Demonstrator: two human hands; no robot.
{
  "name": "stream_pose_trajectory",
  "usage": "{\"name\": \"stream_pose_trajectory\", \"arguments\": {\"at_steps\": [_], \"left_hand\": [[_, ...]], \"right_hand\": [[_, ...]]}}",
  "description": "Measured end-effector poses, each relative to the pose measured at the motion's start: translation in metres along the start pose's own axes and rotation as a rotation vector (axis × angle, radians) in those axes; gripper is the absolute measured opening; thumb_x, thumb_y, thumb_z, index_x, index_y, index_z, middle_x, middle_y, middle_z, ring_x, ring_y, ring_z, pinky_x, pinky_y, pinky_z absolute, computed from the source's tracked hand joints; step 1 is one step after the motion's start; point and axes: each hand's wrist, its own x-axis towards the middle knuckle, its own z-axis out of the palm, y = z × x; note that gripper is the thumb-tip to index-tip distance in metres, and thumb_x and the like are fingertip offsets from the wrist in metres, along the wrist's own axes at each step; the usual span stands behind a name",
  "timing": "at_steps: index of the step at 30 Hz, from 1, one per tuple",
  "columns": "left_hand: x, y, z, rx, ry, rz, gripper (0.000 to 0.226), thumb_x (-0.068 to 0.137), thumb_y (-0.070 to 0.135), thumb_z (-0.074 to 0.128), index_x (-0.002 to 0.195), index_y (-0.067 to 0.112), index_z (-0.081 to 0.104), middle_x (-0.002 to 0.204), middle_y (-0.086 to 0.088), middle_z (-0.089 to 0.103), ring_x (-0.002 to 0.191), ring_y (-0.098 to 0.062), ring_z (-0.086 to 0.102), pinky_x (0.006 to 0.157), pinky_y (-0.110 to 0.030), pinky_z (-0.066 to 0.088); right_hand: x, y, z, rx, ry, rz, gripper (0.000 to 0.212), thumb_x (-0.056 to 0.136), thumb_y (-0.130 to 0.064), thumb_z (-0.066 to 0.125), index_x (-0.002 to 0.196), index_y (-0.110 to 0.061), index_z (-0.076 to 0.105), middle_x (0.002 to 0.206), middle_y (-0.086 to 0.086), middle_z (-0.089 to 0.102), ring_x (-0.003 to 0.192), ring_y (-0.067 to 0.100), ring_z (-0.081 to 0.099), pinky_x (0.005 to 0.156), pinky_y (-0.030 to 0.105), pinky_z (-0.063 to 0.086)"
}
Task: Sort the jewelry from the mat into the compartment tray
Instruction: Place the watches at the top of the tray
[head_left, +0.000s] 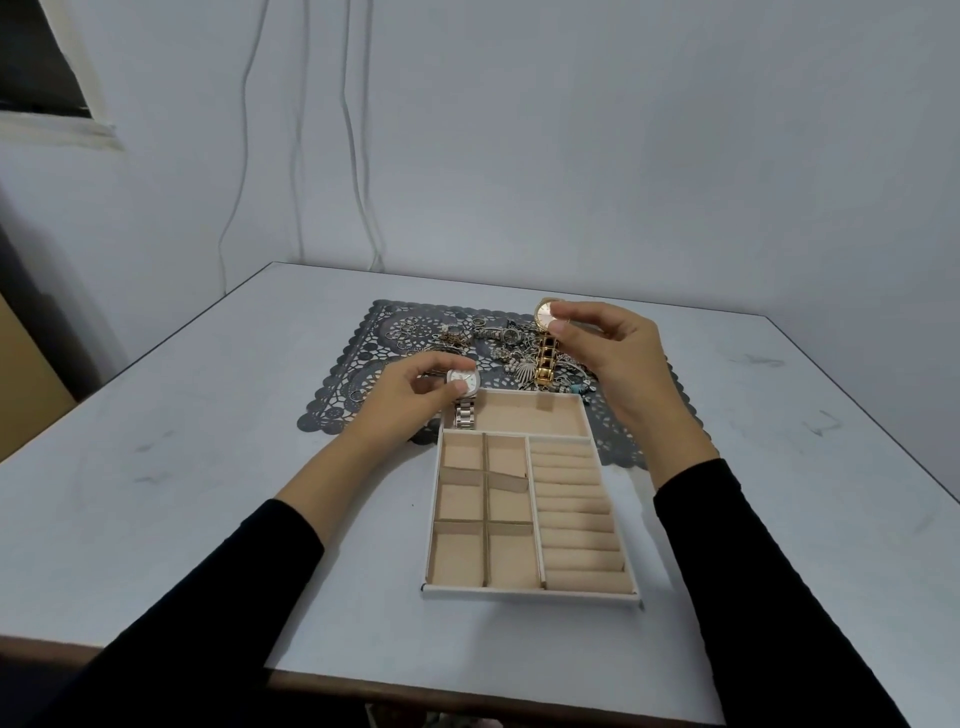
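A beige compartment tray (535, 595) lies on the table in front of me, with a wide far section, several small square cells on the left and ring rolls on the right. Behind it a dark lace mat (358, 358) carries a heap of jewelry (519, 348). My left hand (410, 400) pinches a silver watch (464, 395) by its case, its band hanging over the tray's far left corner. My right hand (608, 353) pinches a gold watch (546, 338) by its round face above the mat, with the gold band dangling down.
The grey table (208, 467) has its front edge near me and its left edge running back to the wall. Loose rings and earrings (405, 332) are scattered on the mat's left part. White cables (353, 130) hang down the wall behind.
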Motion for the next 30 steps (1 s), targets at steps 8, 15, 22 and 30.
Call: {"name": "stream_pose_trajectory", "arguments": {"at_steps": [8,15,22,30], "left_hand": [[0.003,-0.001,-0.003,0.01,-0.064,0.02,0.019,0.089,0.012,0.07,0.103,0.025,0.073,0.069,-0.015,0.064,0.062,-0.017,0.051,0.06,-0.023,0.039],[0.01,-0.006,-0.01,0.107,-0.104,0.098,0.021,0.088,0.016,0.072,0.105,0.028,0.073,0.097,-0.016,0.074,0.082,-0.032,0.067,0.075,-0.039,0.053],[0.012,-0.011,-0.006,0.21,-0.058,0.245,0.019,0.086,0.009,0.072,0.101,0.021,0.074,0.102,0.001,0.071,0.092,-0.009,0.069,0.083,-0.019,0.053],[0.017,-0.02,-0.01,0.259,-0.06,0.217,0.019,0.089,0.013,0.07,0.105,0.023,0.074,0.101,0.006,0.074,0.091,-0.005,0.07,0.081,-0.022,0.055]], "right_hand": [[0.0,0.001,0.0,-0.012,0.008,-0.005,0.021,0.078,-0.012,0.076,0.1,-0.013,0.074,0.104,-0.001,0.074,0.096,0.013,0.068,0.082,0.026,0.052],[0.0,0.001,-0.001,-0.023,0.008,-0.002,0.023,0.078,-0.012,0.076,0.101,-0.012,0.074,0.103,0.0,0.074,0.097,0.014,0.068,0.084,0.027,0.053],[-0.001,0.002,0.0,-0.028,0.003,-0.002,0.023,0.078,-0.012,0.076,0.101,-0.012,0.074,0.104,0.0,0.074,0.099,0.017,0.068,0.087,0.03,0.054],[-0.001,0.003,0.0,-0.02,0.003,0.002,0.023,0.078,-0.011,0.076,0.101,-0.012,0.074,0.104,0.0,0.074,0.099,0.017,0.068,0.088,0.032,0.054]]}}
